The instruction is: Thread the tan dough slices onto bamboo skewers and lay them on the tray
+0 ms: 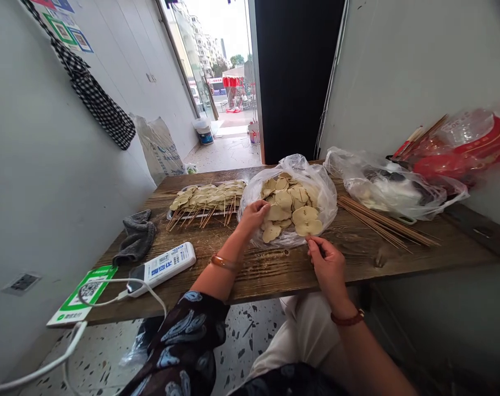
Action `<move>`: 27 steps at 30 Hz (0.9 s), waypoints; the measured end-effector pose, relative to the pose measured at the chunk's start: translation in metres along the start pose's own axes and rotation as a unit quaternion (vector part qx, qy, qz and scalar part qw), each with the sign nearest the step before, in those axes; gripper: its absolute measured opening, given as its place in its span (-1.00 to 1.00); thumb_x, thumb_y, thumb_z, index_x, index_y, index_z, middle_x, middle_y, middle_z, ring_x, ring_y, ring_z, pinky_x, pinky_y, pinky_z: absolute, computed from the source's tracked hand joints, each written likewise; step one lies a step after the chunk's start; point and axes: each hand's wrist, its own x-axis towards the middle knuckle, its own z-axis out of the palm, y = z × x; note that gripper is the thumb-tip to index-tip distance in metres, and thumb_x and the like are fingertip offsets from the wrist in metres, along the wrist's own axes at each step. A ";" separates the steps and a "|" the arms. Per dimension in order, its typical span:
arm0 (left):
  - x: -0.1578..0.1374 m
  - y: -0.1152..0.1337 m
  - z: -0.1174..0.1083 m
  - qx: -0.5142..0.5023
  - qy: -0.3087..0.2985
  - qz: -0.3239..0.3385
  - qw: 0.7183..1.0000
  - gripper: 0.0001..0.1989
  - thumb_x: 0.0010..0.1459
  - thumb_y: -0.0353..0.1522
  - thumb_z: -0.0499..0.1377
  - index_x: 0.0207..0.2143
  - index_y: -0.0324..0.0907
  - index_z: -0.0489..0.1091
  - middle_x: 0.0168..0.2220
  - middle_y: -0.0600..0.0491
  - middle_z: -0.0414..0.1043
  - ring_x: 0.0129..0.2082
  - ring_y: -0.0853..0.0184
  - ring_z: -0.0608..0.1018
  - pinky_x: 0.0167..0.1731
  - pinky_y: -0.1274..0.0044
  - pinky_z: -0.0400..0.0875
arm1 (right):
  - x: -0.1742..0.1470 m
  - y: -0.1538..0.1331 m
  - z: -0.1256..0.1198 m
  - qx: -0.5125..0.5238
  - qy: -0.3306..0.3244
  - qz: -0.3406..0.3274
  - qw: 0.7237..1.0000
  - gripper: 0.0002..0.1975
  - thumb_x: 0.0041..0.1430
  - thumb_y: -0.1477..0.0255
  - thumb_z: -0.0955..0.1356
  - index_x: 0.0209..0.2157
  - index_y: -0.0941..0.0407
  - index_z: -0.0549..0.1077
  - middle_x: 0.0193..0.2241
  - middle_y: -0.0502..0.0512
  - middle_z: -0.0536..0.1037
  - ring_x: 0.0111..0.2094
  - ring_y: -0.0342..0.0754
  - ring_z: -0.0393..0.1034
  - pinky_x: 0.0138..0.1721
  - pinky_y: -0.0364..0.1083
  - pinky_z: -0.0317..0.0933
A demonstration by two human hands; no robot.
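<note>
A clear plastic bag (330, 212) lies open on the wooden table, full of thin pale-yellow slices (283, 199) with wavy edges. My left hand (253, 214) reaches over the bag's left side, its fingertips pinched together beside the slices; what they hold, if anything, is hidden. My right hand (326, 258) is at the bag's front edge, thumb and forefinger closed on the low end of a thin skewer, mostly hidden. Two slices (307, 221) appear threaded on it, one above the other. Left of the bag, a tray (169, 215) carries rows of skewered slices (210, 198), sticks pointing toward me.
Loose bamboo skewers (384, 223) lie right of the bag, before another plastic bag (392, 187) and a red package (460, 151). On the left are a grey cloth (135, 236), a white device (163, 268) with a cable, and a green QR card (82, 297). The wooden table's (270, 275) front edge is near my lap.
</note>
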 end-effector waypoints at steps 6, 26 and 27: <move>-0.013 0.000 0.002 -0.251 -0.030 -0.105 0.962 -0.61 -0.17 -0.17 0.35 -0.33 -0.24 0.43 -0.51 0.14 0.41 -0.55 0.48 0.40 -0.52 0.61 0.35 | 0.000 0.003 -0.001 -0.006 -0.014 0.005 1.000 -0.66 0.18 0.20 0.32 -0.22 0.16 0.56 -0.56 0.00 0.46 -0.55 -0.14 0.29 -0.53 -0.18 0.17; -0.017 -0.003 -0.005 0.299 -0.063 0.096 0.948 -0.85 -0.02 -0.46 0.19 -0.35 -0.20 0.52 -0.28 0.01 0.55 -0.30 0.32 0.52 -0.21 0.52 0.38 | -0.004 0.006 -0.002 -0.022 -0.012 0.003 1.000 -0.64 0.17 0.19 0.32 -0.19 0.17 0.56 -0.54 0.02 0.49 -0.54 -0.14 0.31 -0.52 -0.17 0.19; -0.017 -0.003 -0.007 0.291 -0.071 0.090 0.950 -0.86 -0.02 -0.45 0.19 -0.36 -0.20 0.52 -0.28 0.02 0.55 -0.31 0.33 0.52 -0.21 0.52 0.38 | -0.004 0.006 -0.002 -0.022 -0.012 0.004 1.000 -0.64 0.17 0.19 0.32 -0.19 0.17 0.56 -0.54 0.02 0.48 -0.54 -0.14 0.31 -0.53 -0.17 0.19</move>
